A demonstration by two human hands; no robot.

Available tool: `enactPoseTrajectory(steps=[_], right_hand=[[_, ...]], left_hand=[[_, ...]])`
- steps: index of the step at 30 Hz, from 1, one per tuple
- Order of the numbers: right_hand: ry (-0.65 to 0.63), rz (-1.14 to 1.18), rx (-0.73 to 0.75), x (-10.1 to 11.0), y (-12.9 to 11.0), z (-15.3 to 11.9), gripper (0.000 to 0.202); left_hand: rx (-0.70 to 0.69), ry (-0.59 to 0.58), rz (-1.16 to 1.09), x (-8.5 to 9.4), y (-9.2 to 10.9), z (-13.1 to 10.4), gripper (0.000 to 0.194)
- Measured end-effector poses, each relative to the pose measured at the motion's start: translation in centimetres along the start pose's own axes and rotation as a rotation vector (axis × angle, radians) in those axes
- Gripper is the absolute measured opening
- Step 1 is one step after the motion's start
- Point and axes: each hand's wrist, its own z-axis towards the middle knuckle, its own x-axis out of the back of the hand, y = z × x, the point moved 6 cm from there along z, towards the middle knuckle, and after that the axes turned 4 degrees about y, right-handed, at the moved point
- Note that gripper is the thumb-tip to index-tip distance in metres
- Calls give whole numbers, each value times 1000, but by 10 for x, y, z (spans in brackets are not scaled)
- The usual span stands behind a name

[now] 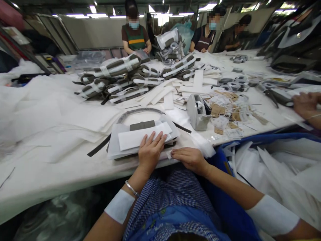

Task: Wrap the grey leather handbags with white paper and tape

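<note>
A white foam strip (132, 136) lies on a pale wrapped bag (114, 147) near the table's front edge. My left hand (151, 150) rests on the strip's right end, fingers spread and pointing away from me. A grey looped handle (140, 110) arches behind the bag, and a dark strap (99, 145) sticks out on its left. Just right of the bag, my right hand (189, 159) has its fingers pressed together at a small clear piece of film (169, 154) by the table edge.
A tape dispenser (198, 113) stands right of the bag, beside brown tags (218, 110). Wrapped bundles (117, 67) and white strips (160, 95) are piled behind. White sheets (62, 110) cover the left. A blue bin (225, 170) is at right. Another person's hand (307, 103) is at far right.
</note>
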Motion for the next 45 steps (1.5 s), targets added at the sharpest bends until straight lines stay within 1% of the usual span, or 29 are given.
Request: enactPoseTrajectory(steps=[3,8,11,15,18,21,23,25,28,31,33,36,39,43,45], right_hand=[[10,-19,-8,5,-12,-6,28],[27,-59,27,11,-31,-10,33],[24,-83,69,17,-36,-1,32],[24,-116,111,34,-34,23,28],[17,-130,71,46,-24,43,26],[-57,-136,-28,47,-7,62,25],[-131,-151,-126,42,9,74,25],[-181,-171,-259,36,27,86,23],[-186,-179,-451,26,53,103,15],[-218,-185,-541,13,71,112,15],[-249,-169,-529,4,78,114,13],[-275,-85,-418,-6,83,115,7],[-333,-17,-333,-14,88,117,11],[-444,-1,-323,-22,98,124,11],[-471,22,-337,-24,101,126,13]], left_hand=[[12,1,8,-2,0,-1,38],[18,-29,2,-5,0,-2,39],[15,-36,6,-5,0,-1,39],[-5,-32,12,-3,2,-1,37],[-13,-33,2,-3,2,-2,36],[-21,-33,-12,-4,2,-3,36],[-28,-49,-20,-5,1,-3,36],[-33,-54,-24,-5,1,-3,32],[-36,-34,-28,-4,2,-3,24],[-30,-37,-24,-4,2,-2,24],[-19,-29,-31,-3,2,0,24],[6,-21,-82,-1,0,2,21],[18,-14,-129,1,-3,3,20],[-31,-23,-99,2,-4,0,37],[-68,-38,-90,1,-3,0,39]])
